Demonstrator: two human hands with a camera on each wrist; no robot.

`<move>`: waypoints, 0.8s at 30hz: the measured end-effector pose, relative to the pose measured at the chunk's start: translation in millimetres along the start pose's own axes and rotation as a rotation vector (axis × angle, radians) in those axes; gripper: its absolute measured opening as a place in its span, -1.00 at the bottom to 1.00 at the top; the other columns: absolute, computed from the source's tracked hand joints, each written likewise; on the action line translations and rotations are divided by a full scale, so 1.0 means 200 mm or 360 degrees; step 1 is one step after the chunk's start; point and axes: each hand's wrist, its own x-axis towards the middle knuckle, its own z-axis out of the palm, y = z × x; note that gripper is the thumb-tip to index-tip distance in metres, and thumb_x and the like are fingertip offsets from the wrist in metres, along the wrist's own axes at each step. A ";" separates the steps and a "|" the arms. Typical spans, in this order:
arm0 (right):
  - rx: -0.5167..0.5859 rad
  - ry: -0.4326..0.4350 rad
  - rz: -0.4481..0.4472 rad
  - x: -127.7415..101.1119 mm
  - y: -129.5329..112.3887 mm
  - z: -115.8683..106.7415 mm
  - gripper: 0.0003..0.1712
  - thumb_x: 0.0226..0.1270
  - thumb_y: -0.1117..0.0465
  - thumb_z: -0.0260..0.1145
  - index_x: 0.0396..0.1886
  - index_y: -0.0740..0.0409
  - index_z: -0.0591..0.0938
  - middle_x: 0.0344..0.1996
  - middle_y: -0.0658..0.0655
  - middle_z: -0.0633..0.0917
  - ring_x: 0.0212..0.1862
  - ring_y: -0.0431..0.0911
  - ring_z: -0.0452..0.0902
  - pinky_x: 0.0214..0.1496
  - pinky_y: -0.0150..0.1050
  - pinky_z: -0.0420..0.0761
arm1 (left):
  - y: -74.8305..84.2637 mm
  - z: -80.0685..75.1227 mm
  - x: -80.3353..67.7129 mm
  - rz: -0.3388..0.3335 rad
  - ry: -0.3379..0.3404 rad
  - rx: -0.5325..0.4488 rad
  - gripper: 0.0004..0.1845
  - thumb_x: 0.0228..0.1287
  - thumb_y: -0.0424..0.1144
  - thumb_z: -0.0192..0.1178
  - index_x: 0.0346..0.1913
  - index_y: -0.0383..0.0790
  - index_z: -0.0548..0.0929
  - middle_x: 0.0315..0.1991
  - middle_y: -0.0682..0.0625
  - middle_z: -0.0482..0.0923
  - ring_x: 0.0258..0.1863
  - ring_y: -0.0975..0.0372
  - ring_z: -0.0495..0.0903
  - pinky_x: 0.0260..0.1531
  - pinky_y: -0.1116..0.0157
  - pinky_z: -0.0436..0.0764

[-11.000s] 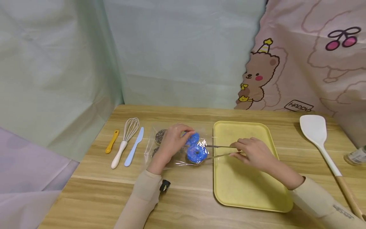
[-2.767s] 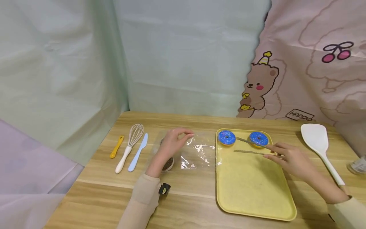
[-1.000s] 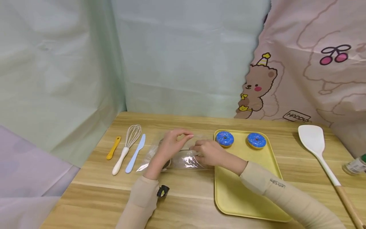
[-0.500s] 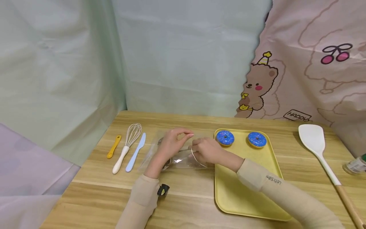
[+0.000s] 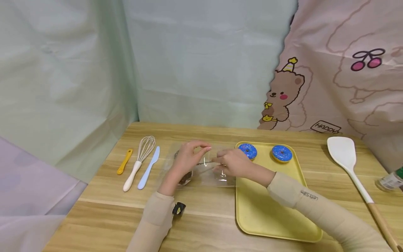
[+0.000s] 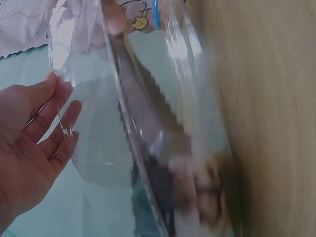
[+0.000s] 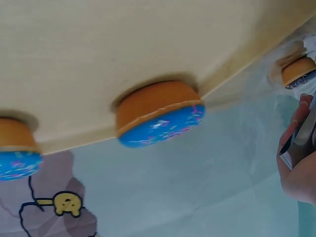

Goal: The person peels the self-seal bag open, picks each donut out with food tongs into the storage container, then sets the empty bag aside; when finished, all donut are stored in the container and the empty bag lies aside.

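The clear plastic bag (image 5: pixel 201 168) lies on the table between both hands; it looks light, limp and slippery, best pinched at its open mouth. The left hand (image 5: pixel 186 161) pinches its upper edge, fingers curled. The right hand (image 5: pixel 231 163) grips metal tongs (image 5: pixel 207 163) reaching inside toward a dark doughnut (image 5: pixel 184 176). Just right of that hand, the yellow tray (image 5: pixel 270 217) holds two blue doughnuts (image 5: pixel 247 151).

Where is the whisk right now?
In the head view the whisk lies on the table's left side, between the little yellow spatula and the pale blue knife, left of the left hand.
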 end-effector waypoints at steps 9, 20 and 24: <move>0.0014 0.0184 -0.0005 -0.20 0.05 -0.02 -0.70 0.09 0.02 0.42 -0.25 0.10 0.75 -0.49 -0.08 0.58 -0.54 -0.26 0.41 -0.56 -0.41 0.41 | 0.00 0.00 0.00 0.0005 0.0039 -0.0007 -0.79 0.25 -0.17 0.21 -0.16 -0.20 0.71 -0.14 -0.06 0.68 -0.27 0.17 0.66 -0.24 0.27 0.65; -0.0033 0.0433 0.0027 -0.44 0.11 -0.11 -0.69 -0.05 0.04 0.48 -0.32 0.11 0.74 -0.54 -0.07 0.58 -0.58 -0.31 0.34 -0.62 -0.49 0.33 | 0.00 -0.02 -0.01 -0.0028 0.0065 0.0011 -0.79 0.25 -0.16 0.21 -0.16 -0.18 0.71 -0.14 -0.04 0.68 -0.10 0.14 0.63 -0.20 0.27 0.65; -0.0030 0.0535 0.0014 -0.52 0.13 -0.15 -0.65 0.19 -0.06 0.32 -0.33 0.14 0.75 -0.54 -0.08 0.60 -0.59 -0.32 0.35 -0.62 -0.47 0.34 | 0.00 -0.02 0.00 -0.0017 0.0069 0.0002 -0.80 0.25 -0.17 0.22 -0.17 -0.19 0.72 -0.15 -0.04 0.68 -0.09 0.13 0.63 -0.19 0.23 0.65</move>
